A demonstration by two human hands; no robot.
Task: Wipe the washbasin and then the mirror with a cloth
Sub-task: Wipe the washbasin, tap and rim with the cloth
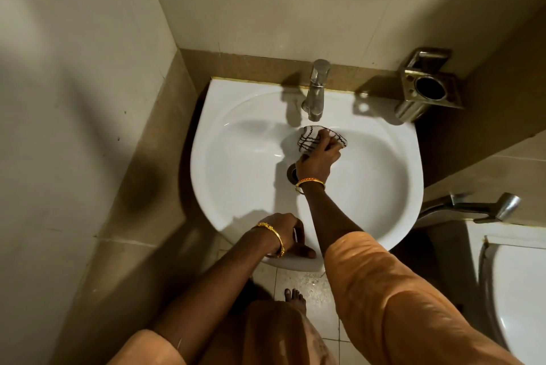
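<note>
A white washbasin (236,175) is fixed to the wall in the middle of the head view. Inside the bowl, just below the steel tap (315,89), my right hand (317,160) presses a crumpled white cloth with black lines (310,137) against the back slope. That hand partly hides the drain (292,173). My left hand (285,233) rests on the basin's front rim with its fingers curled over the edge. No mirror is in view.
A steel holder with a round cup (425,88) juts from the wall right of the tap. A spray handle (484,206) and a white toilet cistern (520,276) stand at the right. Tiled walls close in on the left and behind. My bare foot (294,298) is on the floor tiles.
</note>
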